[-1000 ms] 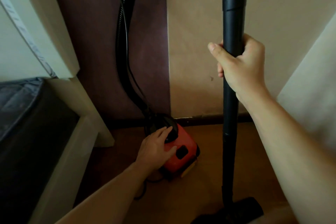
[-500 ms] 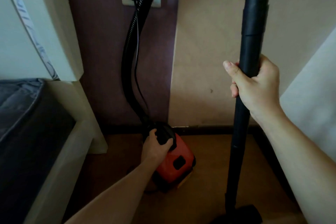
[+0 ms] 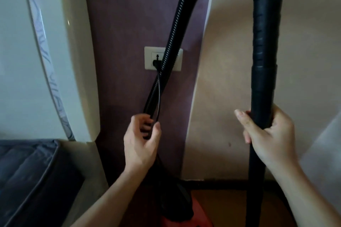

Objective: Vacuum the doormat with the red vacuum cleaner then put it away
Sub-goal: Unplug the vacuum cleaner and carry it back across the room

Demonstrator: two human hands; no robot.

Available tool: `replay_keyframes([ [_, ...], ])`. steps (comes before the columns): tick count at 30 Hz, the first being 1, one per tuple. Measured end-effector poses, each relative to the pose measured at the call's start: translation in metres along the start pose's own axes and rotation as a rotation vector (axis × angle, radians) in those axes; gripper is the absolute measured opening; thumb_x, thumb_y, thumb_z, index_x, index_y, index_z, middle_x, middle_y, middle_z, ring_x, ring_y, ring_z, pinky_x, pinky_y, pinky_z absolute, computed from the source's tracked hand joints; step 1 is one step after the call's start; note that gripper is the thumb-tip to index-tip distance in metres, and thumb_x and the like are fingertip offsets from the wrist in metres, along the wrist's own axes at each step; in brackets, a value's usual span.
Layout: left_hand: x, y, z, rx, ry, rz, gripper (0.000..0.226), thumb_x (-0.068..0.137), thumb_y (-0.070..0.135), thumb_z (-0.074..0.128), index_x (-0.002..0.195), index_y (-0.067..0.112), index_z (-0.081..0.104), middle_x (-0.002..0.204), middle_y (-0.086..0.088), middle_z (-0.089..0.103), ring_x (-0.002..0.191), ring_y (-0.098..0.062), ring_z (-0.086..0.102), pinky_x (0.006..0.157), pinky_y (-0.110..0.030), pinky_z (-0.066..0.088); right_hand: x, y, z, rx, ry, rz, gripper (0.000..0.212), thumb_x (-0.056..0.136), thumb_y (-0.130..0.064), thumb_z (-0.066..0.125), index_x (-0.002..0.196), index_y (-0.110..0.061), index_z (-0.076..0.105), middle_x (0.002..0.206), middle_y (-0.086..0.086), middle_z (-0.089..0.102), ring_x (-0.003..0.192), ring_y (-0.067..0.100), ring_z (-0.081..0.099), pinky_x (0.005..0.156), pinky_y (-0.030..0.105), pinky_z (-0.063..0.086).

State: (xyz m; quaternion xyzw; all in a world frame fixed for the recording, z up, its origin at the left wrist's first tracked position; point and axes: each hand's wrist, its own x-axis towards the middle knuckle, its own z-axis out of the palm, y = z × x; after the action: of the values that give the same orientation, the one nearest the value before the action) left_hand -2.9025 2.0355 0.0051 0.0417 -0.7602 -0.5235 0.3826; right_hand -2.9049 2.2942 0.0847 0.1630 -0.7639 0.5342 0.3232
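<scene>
Black wand (image 3: pixel 263 79) in right hand (image 3: pixel 271 140), hose (image 3: pixel 171 42) in left hand (image 3: pixel 138 145), both hands curled, red vacuum (image 3: pixel 201 219) below

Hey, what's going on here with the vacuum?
A person is at the wall with the red vacuum cleaner on the floor. The right hand grips the black tube upright. The left hand curls round the hose below the wall socket, beside the power cord. The plug is in the socket, so nothing is put away yet.
</scene>
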Motion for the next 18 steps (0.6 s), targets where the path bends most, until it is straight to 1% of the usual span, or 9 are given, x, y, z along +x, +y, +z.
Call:
replay_keyframes([
  [2, 0.033, 0.012, 0.001, 0.02, 0.05, 0.02, 0.035, 0.083, 0.052, 0.057, 0.104, 0.024, 0.058, 0.091, 0.011, 0.066, 0.081, -0.004, 0.063, 0.071, -0.02, 0.05, 0.0, 0.003, 0.004, 0.025, 0.01, -0.007, 0.023, 0.083, -0.034, 0.071, 0.078, -0.018, 0.055, 0.057, 0.014, 0.057, 0.04, 0.023, 0.052, 0.044, 0.023, 0.042],
  [4, 0.063, 0.024, 0.005, 0.048, 0.053, 0.02, 0.033, 0.087, 0.049, 0.06, 0.107, 0.022, 0.059, 0.093, 0.011, 0.065, 0.083, 0.005, 0.06, 0.072, -0.014, 0.046, -0.001, 0.008, 0.005, 0.035, 0.009, 0.002, 0.02, 0.081, -0.034, 0.071, 0.077, -0.022, 0.055, 0.056, 0.014, 0.058, 0.04, 0.022, 0.053, 0.046, 0.023, 0.041],
  [6, 0.089, 0.036, 0.008, 0.086, 0.039, 0.024, 0.032, 0.09, 0.047, 0.062, 0.109, 0.022, 0.059, 0.094, 0.013, 0.064, 0.085, 0.01, 0.058, 0.072, -0.014, 0.044, -0.003, 0.013, 0.006, 0.046, 0.002, 0.038, 0.017, 0.08, -0.036, 0.071, 0.076, -0.026, 0.057, 0.055, 0.014, 0.059, 0.039, 0.02, 0.052, 0.046, 0.023, 0.04],
  [8, 0.11, 0.045, 0.013, 0.135, 0.015, 0.038, 0.034, 0.089, 0.05, 0.062, 0.11, 0.024, 0.058, 0.094, 0.016, 0.063, 0.085, 0.007, 0.06, 0.075, -0.019, 0.048, -0.004, 0.018, 0.008, 0.053, 0.007, 0.061, 0.017, 0.079, -0.035, 0.071, 0.077, -0.026, 0.057, 0.055, 0.014, 0.059, 0.039, 0.02, 0.051, 0.044, 0.021, 0.039],
  [10, 0.126, 0.051, 0.019, 0.162, -0.009, 0.046, 0.036, 0.087, 0.053, 0.062, 0.11, 0.025, 0.058, 0.093, 0.015, 0.066, 0.088, 0.0, 0.063, 0.082, -0.031, 0.054, -0.004, 0.018, 0.011, 0.05, 0.013, 0.058, 0.019, 0.078, -0.034, 0.07, 0.075, -0.022, 0.055, 0.054, 0.013, 0.058, 0.04, 0.02, 0.051, 0.044, 0.018, 0.038],
  [12, 0.137, 0.054, 0.025, 0.189, -0.01, 0.04, 0.039, 0.085, 0.055, 0.06, 0.11, 0.025, 0.057, 0.093, 0.013, 0.068, 0.09, -0.009, 0.065, 0.086, -0.039, 0.054, -0.004, 0.019, 0.016, 0.053, 0.03, 0.049, 0.023, 0.077, -0.032, 0.07, 0.075, -0.015, 0.055, 0.055, 0.01, 0.059, 0.042, 0.018, 0.053, 0.044, 0.016, 0.038],
  [13, 0.14, 0.055, 0.028, 0.207, -0.007, 0.026, 0.04, 0.085, 0.056, 0.06, 0.109, 0.025, 0.057, 0.094, 0.013, 0.068, 0.091, -0.012, 0.065, 0.087, -0.04, 0.054, -0.005, 0.021, 0.018, 0.049, 0.044, 0.053, 0.023, 0.076, -0.033, 0.071, 0.075, -0.016, 0.056, 0.056, 0.009, 0.06, 0.043, 0.017, 0.055, 0.044, 0.017, 0.039],
  [15, 0.145, 0.056, 0.033, 0.25, 0.009, -0.005, 0.042, 0.082, 0.058, 0.06, 0.109, 0.025, 0.057, 0.095, 0.012, 0.069, 0.093, -0.013, 0.065, 0.087, -0.039, 0.053, -0.006, 0.028, 0.023, 0.041, 0.067, 0.062, 0.021, 0.075, -0.036, 0.073, 0.074, -0.021, 0.058, 0.059, 0.007, 0.061, 0.045, 0.018, 0.056, 0.045, 0.027, 0.042],
  [18, 0.15, 0.058, 0.037, 0.302, 0.03, -0.054, 0.039, 0.082, 0.054, 0.063, 0.105, 0.023, 0.06, 0.087, 0.014, 0.067, 0.088, -0.013, 0.064, 0.081, -0.033, 0.052, -0.006, 0.036, 0.027, 0.018, 0.089, 0.062, 0.019, 0.075, -0.044, 0.073, 0.079, -0.029, 0.06, 0.06, 0.006, 0.059, 0.049, 0.023, 0.056, 0.049, 0.036, 0.042],
])
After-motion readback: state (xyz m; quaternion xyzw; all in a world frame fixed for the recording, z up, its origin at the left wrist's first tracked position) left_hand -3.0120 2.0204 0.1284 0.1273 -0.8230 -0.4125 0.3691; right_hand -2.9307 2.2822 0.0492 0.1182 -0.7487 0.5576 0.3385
